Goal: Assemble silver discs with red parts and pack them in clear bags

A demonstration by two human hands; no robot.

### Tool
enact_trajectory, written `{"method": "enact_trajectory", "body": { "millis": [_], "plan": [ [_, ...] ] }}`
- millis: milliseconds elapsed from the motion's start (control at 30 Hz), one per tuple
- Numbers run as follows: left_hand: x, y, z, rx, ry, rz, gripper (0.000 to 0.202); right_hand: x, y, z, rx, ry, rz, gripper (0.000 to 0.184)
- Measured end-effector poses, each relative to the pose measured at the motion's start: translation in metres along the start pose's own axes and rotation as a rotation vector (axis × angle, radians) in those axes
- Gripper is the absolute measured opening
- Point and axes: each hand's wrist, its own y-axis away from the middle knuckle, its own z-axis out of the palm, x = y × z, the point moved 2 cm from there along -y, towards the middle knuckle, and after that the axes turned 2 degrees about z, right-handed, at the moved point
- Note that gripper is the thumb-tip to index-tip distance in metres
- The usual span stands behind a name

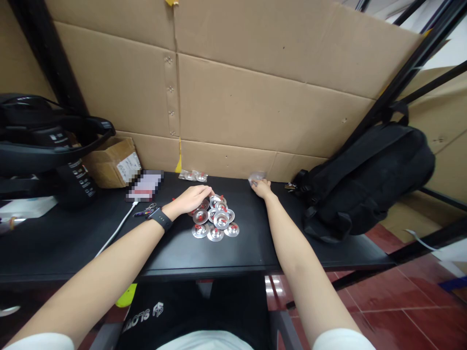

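Note:
Silver finger cymbals [221, 220] with red loops at their domed centres lie in a loose, overlapping pile on the black tabletop. My left hand [195, 198] rests flat along the far left side of this pile, fingers stretched out and touching or just over the nearest cymbals. Farther back, close to the cardboard wall, my right hand [261, 187] has its fingers closed on a small clear plastic bag [258, 175]. What the bag contains is too small to make out. Another clear packet [193, 175], with cymbals inside, lies at the back, beyond my left hand.
Cardboard [255, 107] walls off the rear of the black table [241, 255]. To the right leans a black backpack [372, 180]. On the left are a small carton [111, 163], a blurred-out phone-like item [145, 185] on a white cable [116, 229], keys [146, 211] and black headgear [47, 136].

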Motion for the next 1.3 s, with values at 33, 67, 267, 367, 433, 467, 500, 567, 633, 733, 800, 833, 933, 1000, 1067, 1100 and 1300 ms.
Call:
{"method": "enact_trajectory", "body": {
  "millis": [33,67,267,367,433,467,500,567,633,733,800,833,933,1000,1067,1100,1300],
  "plan": [
    [0.000,0.000,0.000,0.001,-0.004,0.000,0.056,0.000,0.000,0.000,-0.004,0.000,-0.001,0.051],
    [0.000,0.000,0.000,0.001,-0.007,-0.001,0.056,0.000,0.000,0.000,-0.007,0.000,-0.002,0.052],
    [-0.001,0.000,0.001,-0.009,-0.008,0.004,0.056,0.000,0.001,-0.002,-0.021,-0.004,0.011,0.056],
    [-0.001,-0.001,0.001,-0.001,-0.005,0.008,0.056,0.000,0.003,-0.003,-0.027,-0.007,0.045,0.061],
    [0.000,-0.001,-0.001,0.014,-0.005,0.015,0.055,-0.001,0.005,-0.003,-0.036,-0.010,0.064,0.061],
    [0.000,-0.001,-0.002,0.025,-0.008,0.020,0.054,-0.002,0.006,-0.003,-0.041,-0.012,0.073,0.060],
    [0.000,-0.002,-0.003,0.037,-0.011,0.024,0.054,-0.003,0.007,-0.003,-0.045,-0.015,0.081,0.059],
    [0.000,-0.002,-0.005,0.062,-0.019,0.028,0.052,-0.004,0.008,-0.004,-0.051,-0.023,0.099,0.059],
    [-0.001,-0.002,-0.007,0.078,-0.020,0.024,0.052,-0.005,0.010,-0.005,-0.055,-0.030,0.111,0.058],
    [-0.001,-0.002,-0.007,0.082,-0.018,0.008,0.053,-0.005,0.011,-0.005,-0.058,-0.041,0.118,0.058],
    [0.000,-0.002,-0.006,0.075,-0.017,0.004,0.053,-0.005,0.011,-0.005,-0.058,-0.046,0.120,0.058],
    [0.001,-0.001,-0.006,0.070,-0.016,0.006,0.053,-0.005,0.010,-0.005,-0.057,-0.049,0.120,0.058],
    [0.002,-0.002,-0.005,0.051,-0.012,0.026,0.053,-0.004,0.009,-0.004,-0.052,-0.055,0.115,0.058],
    [0.003,-0.002,-0.005,0.042,-0.009,0.033,0.053,-0.004,0.008,-0.003,-0.047,-0.056,0.110,0.058],
    [0.003,-0.001,-0.005,0.036,-0.007,0.027,0.052,-0.003,0.007,-0.003,-0.043,-0.057,0.105,0.059],
    [0.003,-0.001,-0.005,0.032,-0.007,0.022,0.052,-0.003,0.007,-0.003,-0.042,-0.058,0.101,0.059],
    [0.002,-0.001,-0.003,0.024,0.015,0.028,0.052,-0.003,0.008,-0.003,-0.046,-0.051,0.105,0.058]
  ]
}}
